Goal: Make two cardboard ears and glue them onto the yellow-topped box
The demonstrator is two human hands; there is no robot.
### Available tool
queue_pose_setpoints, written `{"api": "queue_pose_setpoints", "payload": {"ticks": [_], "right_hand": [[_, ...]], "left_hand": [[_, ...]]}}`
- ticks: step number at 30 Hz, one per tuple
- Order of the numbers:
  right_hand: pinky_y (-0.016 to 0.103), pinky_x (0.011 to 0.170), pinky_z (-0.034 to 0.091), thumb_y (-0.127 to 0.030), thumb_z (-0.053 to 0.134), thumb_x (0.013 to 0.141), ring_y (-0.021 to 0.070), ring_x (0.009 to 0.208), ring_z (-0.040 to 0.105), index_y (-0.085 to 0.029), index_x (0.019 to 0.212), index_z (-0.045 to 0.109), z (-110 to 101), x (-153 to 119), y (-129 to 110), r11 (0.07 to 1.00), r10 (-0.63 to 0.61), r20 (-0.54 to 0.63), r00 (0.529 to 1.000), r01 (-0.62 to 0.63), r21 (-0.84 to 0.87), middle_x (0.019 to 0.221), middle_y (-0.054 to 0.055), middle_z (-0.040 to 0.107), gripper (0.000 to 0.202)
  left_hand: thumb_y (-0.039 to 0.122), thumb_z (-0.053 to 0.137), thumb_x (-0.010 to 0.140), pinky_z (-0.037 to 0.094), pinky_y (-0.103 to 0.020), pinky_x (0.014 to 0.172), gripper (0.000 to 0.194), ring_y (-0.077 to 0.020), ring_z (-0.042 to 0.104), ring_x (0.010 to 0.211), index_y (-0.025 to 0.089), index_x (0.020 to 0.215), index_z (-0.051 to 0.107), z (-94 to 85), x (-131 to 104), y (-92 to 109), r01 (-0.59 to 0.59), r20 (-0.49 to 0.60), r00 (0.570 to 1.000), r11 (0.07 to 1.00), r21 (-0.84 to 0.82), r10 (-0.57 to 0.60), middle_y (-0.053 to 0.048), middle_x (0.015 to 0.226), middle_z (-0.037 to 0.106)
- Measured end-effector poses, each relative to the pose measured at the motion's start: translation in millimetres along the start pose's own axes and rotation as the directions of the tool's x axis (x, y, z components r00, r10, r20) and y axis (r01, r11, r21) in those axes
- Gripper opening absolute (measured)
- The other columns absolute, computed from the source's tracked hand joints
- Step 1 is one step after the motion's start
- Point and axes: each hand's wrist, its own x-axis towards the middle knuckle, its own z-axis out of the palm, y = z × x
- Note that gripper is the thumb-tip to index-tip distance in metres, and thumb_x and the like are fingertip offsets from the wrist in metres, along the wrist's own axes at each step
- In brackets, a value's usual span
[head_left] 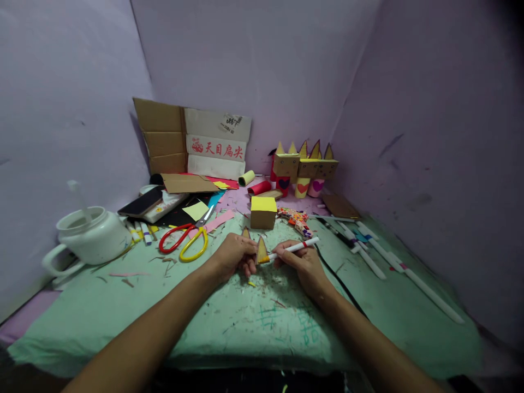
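Tan cardboard, cut to a point and edged in a darker tone, forms the triangular piece point(262, 251) grasped between the thumb and fingers of the left hand point(235, 255). A second pointed triangle point(245, 233) rises just behind those same fingers. The right hand point(301, 265) pinches a slim, smooth white marker point(305, 244) with a red band, its orange end meeting the base of the triangular piece.

Just beyond the hands sits a small cardboard box point(263, 218), its brown sides plain and its top matte yellow. To its right lies a flower-patterned glue gun point(298, 217), a smooth black cord point(341, 284) curving past the right forearm. To the left, steel-bladed scissors point(194, 232) lie open, one glossy loop red and the other yellow, near curled paper scraps.

Further out, rounded white markers point(426, 292) are scattered on the right side of the wrinkled green cloth point(196, 327). On the left stand a glossy white ceramic mug point(98, 240) with a stick in it and, behind, a flat dark smartphone point(141, 202). At the back, boxy cardboard heads point(286, 165) with pointed ears sit on paper tubes point(302, 187) bearing hearts, and a creased cardboard panel point(216, 144) with red characters leans against the lilac wall point(254, 65).
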Motion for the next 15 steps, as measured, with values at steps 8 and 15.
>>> {"api": "queue_pose_setpoints", "payload": {"ticks": [8, 15], "right_hand": [[0.027, 0.054, 0.043, -0.037, 0.067, 0.068, 0.0155, 0.054, 0.056, -0.015, 0.069, 0.066, 1.7, -0.2, -3.4, 0.999, -0.028, -0.054, 0.998, 0.028, -0.016, 0.055, 0.003, 0.063, 0.021], [0.026, 0.05, 0.041, -0.036, 0.066, 0.068, 0.0146, 0.05, 0.054, -0.015, 0.064, 0.065, 0.6, -0.8, -2.4, 1.0, -0.007, -0.015, 1.0, 0.006, -0.027, 0.051, 0.002, 0.061, 0.021]], "left_hand": [[0.011, 0.055, 0.063, 0.035, -0.018, 0.027, 0.009, -0.0113, 0.05, 0.029, 0.012, 0.054, 0.053, 1.3, -1.6, 1.8, -0.001, -0.012, 1.0, 1.0, -0.01, 0.001, -0.001, 0.036, 0.052], [0.013, 0.057, 0.062, 0.035, -0.017, 0.027, 0.008, -0.011, 0.05, 0.029, 0.011, 0.055, 0.054, 1.3, -1.3, 1.1, -0.003, -0.011, 1.0, 1.0, -0.014, 0.003, -0.001, 0.035, 0.053]]}}
